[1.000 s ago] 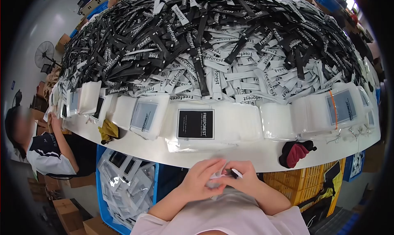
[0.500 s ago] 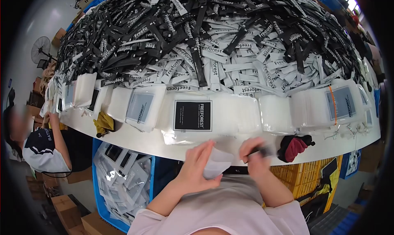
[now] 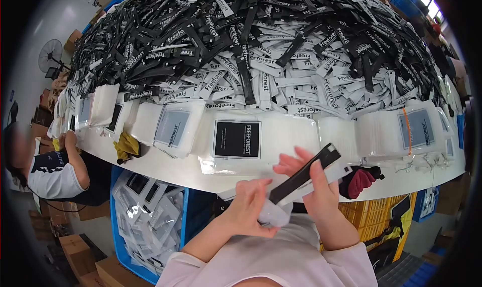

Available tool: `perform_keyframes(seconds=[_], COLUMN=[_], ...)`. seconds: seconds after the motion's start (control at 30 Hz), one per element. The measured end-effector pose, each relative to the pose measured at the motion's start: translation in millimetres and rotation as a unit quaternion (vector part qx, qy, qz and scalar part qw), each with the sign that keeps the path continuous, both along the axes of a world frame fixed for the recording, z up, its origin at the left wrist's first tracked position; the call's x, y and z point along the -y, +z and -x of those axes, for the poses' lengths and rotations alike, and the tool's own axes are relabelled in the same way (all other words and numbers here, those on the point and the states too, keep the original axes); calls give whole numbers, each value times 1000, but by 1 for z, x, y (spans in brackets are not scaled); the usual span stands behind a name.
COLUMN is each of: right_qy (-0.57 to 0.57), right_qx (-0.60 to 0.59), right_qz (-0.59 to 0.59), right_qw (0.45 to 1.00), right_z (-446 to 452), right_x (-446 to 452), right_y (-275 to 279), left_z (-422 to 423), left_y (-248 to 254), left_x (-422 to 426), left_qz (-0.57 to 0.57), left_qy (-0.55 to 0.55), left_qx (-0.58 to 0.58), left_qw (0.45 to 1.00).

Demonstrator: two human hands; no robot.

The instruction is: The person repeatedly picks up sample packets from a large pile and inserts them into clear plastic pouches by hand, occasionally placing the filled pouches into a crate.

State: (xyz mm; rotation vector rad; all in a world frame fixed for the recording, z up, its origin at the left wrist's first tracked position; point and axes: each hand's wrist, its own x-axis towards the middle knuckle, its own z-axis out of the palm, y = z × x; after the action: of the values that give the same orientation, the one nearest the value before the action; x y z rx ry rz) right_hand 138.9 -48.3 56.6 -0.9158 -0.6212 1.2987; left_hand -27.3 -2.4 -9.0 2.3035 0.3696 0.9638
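Observation:
At the table's front edge, my left hand (image 3: 245,206) is closed on a translucent plastic bag (image 3: 275,214), its mouth facing my right hand. My right hand (image 3: 322,194) grips a black stick packet (image 3: 305,174) together with a white stick packet (image 3: 335,173), thumb across the top. The packets slant down to the left, and their lower ends reach the bag; whether they are inside it I cannot tell. Just beyond my hands lies a stack of clear bags with a black FREEFOREST label (image 3: 237,139).
A large heap of black and white packets (image 3: 241,61) covers the far table. More bag stacks (image 3: 173,129) line its front. A blue bin (image 3: 115,222) holds filled bags. A yellow crate (image 3: 369,217) stands right. A red and black cloth item (image 3: 360,180) lies near the edge. A co-worker (image 3: 55,174) sits left.
My right hand has turned and come toward the left hand, so the black and white packets now show clearly beside the bag. My left hand has shifted slightly right with the bag.

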Motion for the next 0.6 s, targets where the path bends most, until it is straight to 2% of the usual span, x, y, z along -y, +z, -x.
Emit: perform_keyframes(seconds=[0.07, 0.17, 0.23, 0.3, 0.37, 0.43, 0.47, 0.6], right_qy=[-30, 141, 90, -11, -112, -83, -10, 129], right_qx=[-55, 84, 265, 240, 347, 511, 582, 598], right_qz=[17, 46, -61, -59, -111, -155, -167, -175], right_qw=[998, 985, 958, 969, 925, 841, 796, 771], right_z=[-3, 0, 9, 18, 13, -9, -12, -7], right_x=[-2, 4, 7, 7, 5, 15, 14, 15], right_y=[3, -2, -10, -4, -8, -10, -4, -25], left_z=[-2, 0, -5, -7, -2, 1, 2, -1], left_y=[-2, -10, -4, 2, 4, 5, 5, 13], left_x=[4, 9, 3, -1, -3, -5, -5, -4], left_qz=[21, 20, 4, 7, 35, 35, 35, -7], left_qy=[-42, 58, 85, 94, 87, 76, 69, 30], left_qx=[9, -40, -29, -38, -67, -73, -76, -107], left_qw=[999, 997, 996, 995, 993, 994, 994, 994])
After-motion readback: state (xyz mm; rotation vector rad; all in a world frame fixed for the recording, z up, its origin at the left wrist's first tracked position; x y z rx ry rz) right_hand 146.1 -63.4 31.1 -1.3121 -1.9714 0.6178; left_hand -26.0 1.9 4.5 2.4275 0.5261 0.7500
